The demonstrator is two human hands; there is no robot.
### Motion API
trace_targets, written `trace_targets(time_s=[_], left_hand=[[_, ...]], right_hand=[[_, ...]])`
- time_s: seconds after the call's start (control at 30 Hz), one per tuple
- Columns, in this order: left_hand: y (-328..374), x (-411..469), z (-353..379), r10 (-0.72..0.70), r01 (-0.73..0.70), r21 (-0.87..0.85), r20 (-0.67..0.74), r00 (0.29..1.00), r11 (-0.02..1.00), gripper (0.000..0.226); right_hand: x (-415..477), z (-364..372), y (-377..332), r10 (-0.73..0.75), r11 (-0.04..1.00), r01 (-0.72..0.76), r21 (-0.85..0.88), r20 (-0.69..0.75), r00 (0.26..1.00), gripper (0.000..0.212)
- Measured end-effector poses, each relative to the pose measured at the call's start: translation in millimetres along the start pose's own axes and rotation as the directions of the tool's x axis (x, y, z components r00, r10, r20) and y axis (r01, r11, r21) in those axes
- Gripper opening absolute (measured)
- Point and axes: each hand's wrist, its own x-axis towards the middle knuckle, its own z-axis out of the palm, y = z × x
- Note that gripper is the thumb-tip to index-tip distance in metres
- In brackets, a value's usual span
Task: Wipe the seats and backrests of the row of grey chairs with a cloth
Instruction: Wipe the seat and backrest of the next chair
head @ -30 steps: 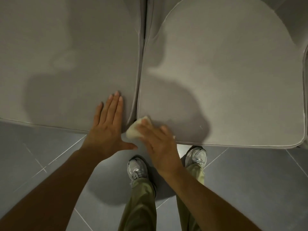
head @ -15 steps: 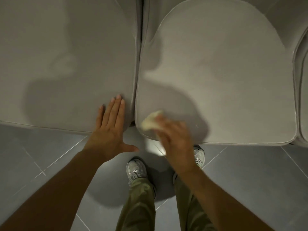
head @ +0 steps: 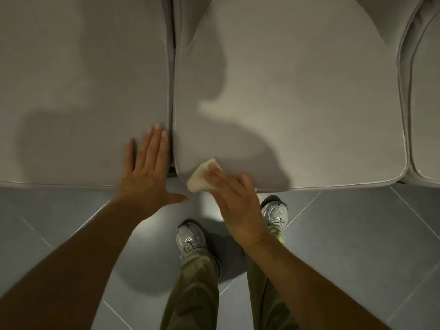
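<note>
Backrests mostly running off the top of the frame. Only a sliver of the right seat (head: 426, 115) is showing, cut off at the frame edge beside the middle seat (head: 297, 103). The person's shadow is darkening the front-left part of the middle seat.

The cloth (head: 201, 178), pale and wadded, is lying at the front-left corner of the middle seat, partly overhanging its edge. Most of it is hiding under the right hand (head: 235, 206). That hand's fingers (head: 215, 171) are blurring, bending over the cloth and holding it against the seat; thumb not showing.

The left hand (head: 145, 172) is resting flat, fingers straight and together, on the left seat (head: 83, 91), just beside the gap to the middle seat.

Shoes (head: 190, 236) are standing on the grey tiled floor (head: 357, 234) in front of the middle seat.
</note>
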Motion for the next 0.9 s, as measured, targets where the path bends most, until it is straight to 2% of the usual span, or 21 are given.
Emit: trace_targets(time_s=[0.1, 0.17, 0.2, 0.23, 0.3, 0.4, 0.43, 0.47, 0.53, 0.63, 0.77, 0.9], left_hand=[[-1.0, -2.0, -3.1, -0.012, 0.012, 0.003, 0.033, 0.999, 1.0, 0.142], [-0.1, -0.6, -4.0, -0.007, 0.007, 0.01, 0.047, 0.999, 1.0, 0.142], [-0.6, 0.1, -3.7, -0.009, 0.008, 0.011, 0.051, 0.999, 1.0, 0.142], [-1.6, 0.2, -3.1, -0.01, 0.009, 0.012, 0.054, 0.998, 1.0, 0.142], [-4.8, -2.0, -2.9, -0.014, 0.013, 0.016, 0.07, 0.997, 1.0, 0.143], [-10.6, -8.0, -7.9, -0.021, 0.019, 0.022, 0.103, 0.994, 1.0, 0.137], [-11.3, -8.3, -11.0, -0.026, 0.022, 0.029, 0.116, 0.993, 0.999, 0.136], [-10.5, -7.3, -14.3, -0.027, 0.024, 0.024, 0.128, 0.991, 0.999, 0.137], [-5.3, -2.8, -19.8, -0.026, 0.027, -0.009, 0.138, 0.99, 1.0, 0.137], [12.8, 10.8, -29.0, -0.014, 0.02, -0.037, 0.145, 0.989, 0.999, 0.132], [42.9, 36.2, -39.1, -0.012, 0.019, -0.083, 0.088, 0.996, 0.996, 0.121], [65.3, 68.6, -55.1, -0.02, 0.023, -0.09, 0.034, 0.999, 0.996, 0.11]], right_hand=[[27.8, -24.0, 22.3, 0.072, 0.997, -0.067, 0.041, -0.136, 0.988, 0.039], [44.4, -29.6, 33.0, 0.263, 0.965, -0.257, 0.055, -0.216, 0.94, 0.03], [46.0, -23.2, 29.1, 0.334, 0.942, -0.333, 0.036, -0.192, 0.923, 0.03], [42.0, -11.7, 19.6, 0.345, 0.936, -0.351, -0.014, -0.142, 0.928, 0.03], [27.7, 12.0, -8.8, 0.224, 0.973, -0.227, -0.045, -0.063, 0.973, 0.036], [19.5, 17.9, -30.8, -0.051, 0.998, 0.052, 0.032, -0.038, 0.998, 0.043], [22.1, 12.8, -28.1, -0.107, 0.993, 0.109, 0.04, -0.039, 0.993, 0.043], [26.6, 4.5, -21.9, -0.1, 0.993, 0.102, 0.059, -0.037, 0.994, 0.041], [38.3, -14.1, -3.2, 0.064, 0.994, -0.059, 0.093, -0.056, 0.996, 0.036], [62.5, -48.5, 28.9, 0.261, 0.965, -0.255, 0.056, -0.154, 0.953, 0.029], [93.0, -87.3, 63.8, 0.325, 0.946, -0.323, 0.037, -0.166, 0.931, 0.033], [124.0, -110.9, 86.5, 0.331, 0.943, -0.331, 0.028, -0.164, 0.929, 0.035]])
